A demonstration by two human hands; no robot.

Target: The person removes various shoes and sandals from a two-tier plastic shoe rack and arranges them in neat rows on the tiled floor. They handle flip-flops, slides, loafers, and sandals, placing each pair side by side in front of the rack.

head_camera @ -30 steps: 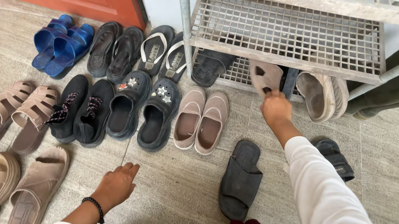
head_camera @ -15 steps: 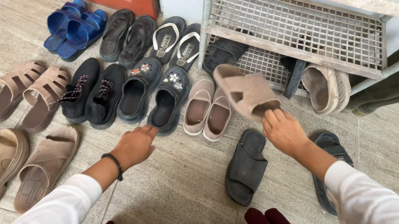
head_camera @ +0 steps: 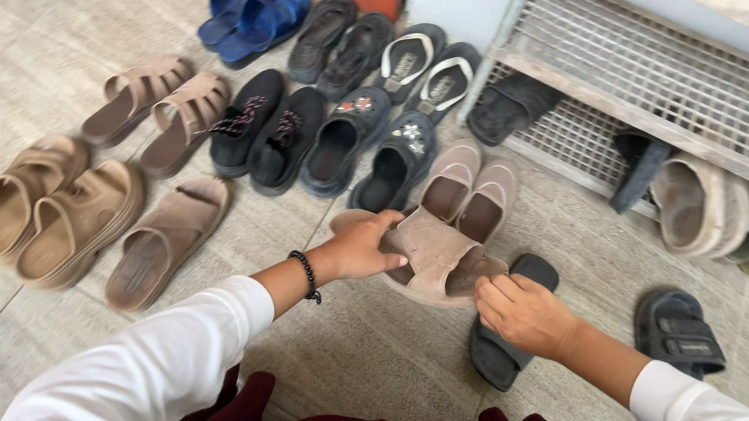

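Note:
A beige cross-strap slide sandal (head_camera: 433,254) is held low over the tiled floor in front of me. My left hand (head_camera: 358,250) grips its toe end, a black bead bracelet on that wrist. My right hand (head_camera: 524,314) holds its heel end. Just beyond it stands a pair of beige slip-on shoes (head_camera: 470,184). Under my right hand lies a single black slide (head_camera: 501,349).
Rows of footwear fill the floor: tan sandals (head_camera: 55,210) at left, black shoes (head_camera: 268,130), dark clogs (head_camera: 367,143), blue slippers (head_camera: 254,8). A metal mesh shoe rack (head_camera: 679,89) stands at right with shoes beneath. Another black sandal (head_camera: 680,333) lies at far right.
My right hand pulled the beige sandal out from under the rack and brought it down toward me. My left hand rose from the floor and took hold of its front. The view swung left.

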